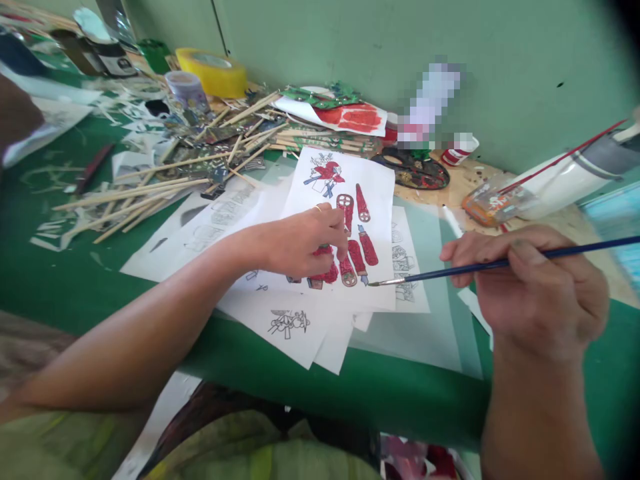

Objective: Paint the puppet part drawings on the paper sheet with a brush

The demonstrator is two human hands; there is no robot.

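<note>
A white sheet (377,180) with red and blue painted figures lies on top of other papers with line drawings. My left hand (305,240) rests on this sheet with curled fingers, covering part of the red shapes; whether anything is between its fingers is hidden. A thin blue paintbrush (455,270) is gripped in my right hand (537,287), over the right side of the papers. The brush tip touches or hovers just at a small blue-grey part at the bottom of the painted shapes.
Thin wooden sticks (150,193) and scraps pile up at the left. Behind stand yellow tape (213,72), a purple cup (186,90) and dark jars (113,59). A dark palette (415,170) and a clear container (493,200) are at the back right. Someone's arm shows at far left.
</note>
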